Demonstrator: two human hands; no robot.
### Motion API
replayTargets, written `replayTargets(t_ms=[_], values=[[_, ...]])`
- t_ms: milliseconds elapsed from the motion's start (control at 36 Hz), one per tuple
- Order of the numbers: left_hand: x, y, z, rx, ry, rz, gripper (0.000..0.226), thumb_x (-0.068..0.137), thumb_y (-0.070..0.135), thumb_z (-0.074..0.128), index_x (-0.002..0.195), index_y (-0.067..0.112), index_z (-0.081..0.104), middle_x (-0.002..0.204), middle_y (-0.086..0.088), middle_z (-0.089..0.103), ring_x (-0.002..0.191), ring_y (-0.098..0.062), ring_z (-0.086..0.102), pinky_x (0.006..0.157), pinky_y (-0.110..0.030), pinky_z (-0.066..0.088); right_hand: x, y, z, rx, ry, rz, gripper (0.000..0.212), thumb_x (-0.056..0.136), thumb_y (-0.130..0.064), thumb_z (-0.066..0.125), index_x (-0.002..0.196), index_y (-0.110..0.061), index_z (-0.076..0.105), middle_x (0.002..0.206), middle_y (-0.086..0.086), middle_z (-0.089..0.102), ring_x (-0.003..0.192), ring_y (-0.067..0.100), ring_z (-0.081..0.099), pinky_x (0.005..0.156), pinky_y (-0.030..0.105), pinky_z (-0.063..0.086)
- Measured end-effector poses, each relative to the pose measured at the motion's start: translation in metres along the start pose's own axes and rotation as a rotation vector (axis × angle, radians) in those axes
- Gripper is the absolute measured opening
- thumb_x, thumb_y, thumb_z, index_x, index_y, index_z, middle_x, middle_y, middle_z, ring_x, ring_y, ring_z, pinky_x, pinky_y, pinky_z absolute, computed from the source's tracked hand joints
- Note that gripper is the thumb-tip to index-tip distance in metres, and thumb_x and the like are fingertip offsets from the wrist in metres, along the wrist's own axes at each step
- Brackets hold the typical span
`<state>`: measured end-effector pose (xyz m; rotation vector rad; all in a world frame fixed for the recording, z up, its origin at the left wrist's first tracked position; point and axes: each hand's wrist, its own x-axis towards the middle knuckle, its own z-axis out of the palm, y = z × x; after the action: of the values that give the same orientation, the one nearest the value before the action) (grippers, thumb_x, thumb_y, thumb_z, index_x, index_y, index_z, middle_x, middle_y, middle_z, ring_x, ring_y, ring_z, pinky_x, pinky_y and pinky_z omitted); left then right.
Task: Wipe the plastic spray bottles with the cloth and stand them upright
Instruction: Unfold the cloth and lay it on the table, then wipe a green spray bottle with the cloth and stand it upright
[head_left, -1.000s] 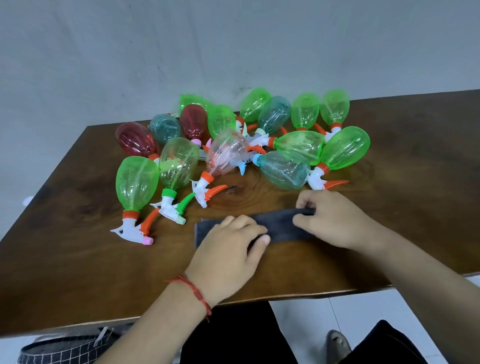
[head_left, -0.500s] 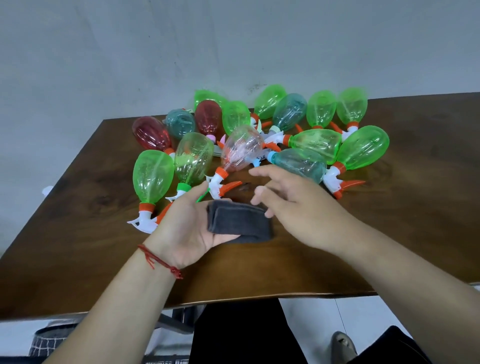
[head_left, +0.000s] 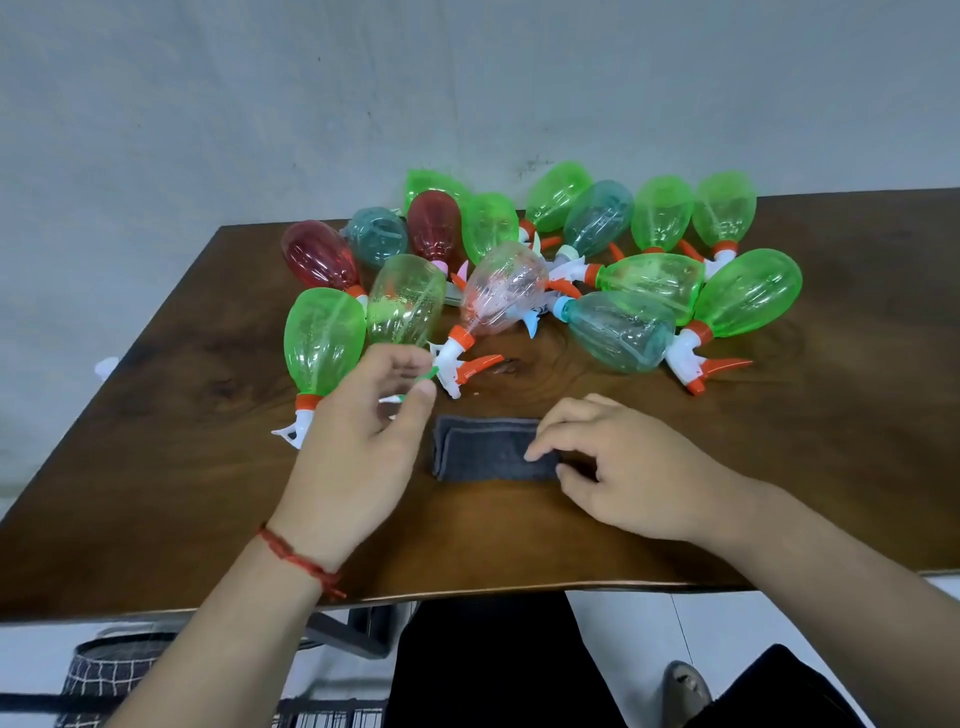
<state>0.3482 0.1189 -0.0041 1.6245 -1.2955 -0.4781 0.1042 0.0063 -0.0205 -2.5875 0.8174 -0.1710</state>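
Observation:
Several plastic spray bottles lie on their sides across the back of the wooden table (head_left: 857, 426), mostly green, with a few teal, red and clear ones. My left hand (head_left: 363, 436) reaches the sprayer head of a pale green bottle (head_left: 405, 301). Its fingers and thumb curl round the green trigger. A folded dark grey cloth (head_left: 488, 447) lies flat near the front middle. My right hand (head_left: 613, 467) rests its fingertips on the cloth's right end. A clear bottle with an orange trigger (head_left: 504, 291) lies just right of my left hand.
A bright green bottle (head_left: 322, 343) lies left of my left hand, its white sprayer partly hidden. A teal bottle (head_left: 618, 330) and a green one (head_left: 748, 291) lie behind my right hand. A checked basket (head_left: 114, 670) stands on the floor at the left.
The cloth went from stretched out to folded and lies on the table. My left hand let go of it and moved up to the pale green bottle's sprayer. My right hand came down onto the cloth.

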Motion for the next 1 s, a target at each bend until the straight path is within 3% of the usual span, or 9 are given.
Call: replayTargets(t_ms=[111,222,333,528,639,750,889,944,1000], values=[[-0.011,-0.012,0.008,0.194,-0.225,0.149,0.021,0.104,0.016,0.065,0.111,0.034,0.072,0.108,0.020,0.070,0.105,-0.007,0.068,0.091,-0.025,0.053,0.000,0.003,-0.001,-0.172,-0.021,-0.069,0.043,0.095,-0.026,0.062,0.133,-0.044,0.065,0.131,-0.027,0.056,0.123,0.002,0.046,0.099,0.032,0.044],[-0.017,-0.012,0.026,0.418,-0.368,0.321,0.020,0.101,0.030,0.063,0.120,0.032,0.069,0.115,0.019,0.064,0.111,-0.007,0.059,0.099,-0.032,0.048,0.002,0.002,0.003,-0.215,0.038,-0.112,0.030,0.098,-0.029,0.058,0.123,-0.043,0.070,0.123,-0.024,0.062,0.119,0.006,0.053,0.093,0.035,0.044],[-0.019,-0.003,0.040,0.487,-0.394,0.240,0.035,0.096,0.052,0.068,0.125,0.039,0.057,0.118,0.017,0.062,0.109,-0.006,0.058,0.093,-0.033,0.053,0.006,-0.004,-0.006,-0.164,0.116,-0.101,0.027,0.100,-0.032,0.056,0.119,-0.041,0.071,0.114,-0.022,0.065,0.110,0.006,0.054,0.089,0.035,0.042],[-0.004,0.010,0.044,0.173,-0.146,0.128,0.018,0.097,0.032,0.077,0.092,0.039,0.061,0.084,0.021,0.067,0.084,0.000,0.067,0.072,-0.016,0.054,0.009,-0.024,-0.031,0.351,0.325,0.008,0.021,0.100,-0.017,0.071,0.117,-0.028,0.066,0.107,-0.014,0.069,0.107,0.003,0.065,0.093,0.015,0.050],[0.020,0.014,0.031,-0.282,-0.201,-0.008,0.017,0.098,0.023,0.079,0.085,0.030,0.070,0.076,0.008,0.074,0.078,-0.006,0.070,0.075,-0.024,0.051,0.015,-0.025,-0.035,0.927,0.329,0.095,0.048,0.088,-0.020,0.081,0.132,-0.020,0.064,0.120,0.001,0.076,0.115,0.018,0.071,0.102,0.024,0.053],[0.036,0.012,0.026,-0.536,-0.242,-0.088,0.009,0.099,0.020,0.076,0.103,0.012,0.077,0.097,-0.020,0.080,0.093,-0.029,0.077,0.089,-0.045,0.061,0.025,-0.026,-0.023,1.090,0.275,0.134,0.047,0.087,-0.012,0.078,0.133,-0.009,0.068,0.126,0.009,0.076,0.124,0.033,0.068,0.108,0.035,0.055],[0.058,0.004,0.016,-0.422,-0.216,-0.012,0.007,0.099,0.030,0.077,0.101,0.024,0.079,0.094,-0.006,0.083,0.082,-0.021,0.076,0.073,-0.044,0.061,0.051,-0.031,-0.018,1.205,0.451,0.133,0.030,0.099,-0.001,0.064,0.127,-0.006,0.072,0.124,0.015,0.076,0.116,0.028,0.072,0.108,0.047,0.055],[0.071,0.002,0.011,-0.322,-0.184,0.044,0.006,0.099,0.032,0.078,0.095,0.028,0.079,0.090,0.000,0.082,0.080,-0.016,0.075,0.079,-0.053,0.064,0.062,-0.029,-0.020,1.191,0.478,0.105,0.029,0.102,-0.002,0.061,0.128,-0.008,0.071,0.126,0.014,0.076,0.117,0.028,0.071,0.106,0.045,0.055],[0.084,0.002,0.006,-0.247,-0.130,0.110,0.009,0.101,0.027,0.075,0.093,0.030,0.079,0.089,0.005,0.081,0.084,-0.012,0.077,0.087,-0.049,0.064,0.073,-0.026,-0.023,1.134,0.517,0.098,0.027,0.104,-0.003,0.060,0.126,-0.013,0.072,0.122,0.006,0.078,0.113,0.022,0.072,0.098,0.035,0.058]])
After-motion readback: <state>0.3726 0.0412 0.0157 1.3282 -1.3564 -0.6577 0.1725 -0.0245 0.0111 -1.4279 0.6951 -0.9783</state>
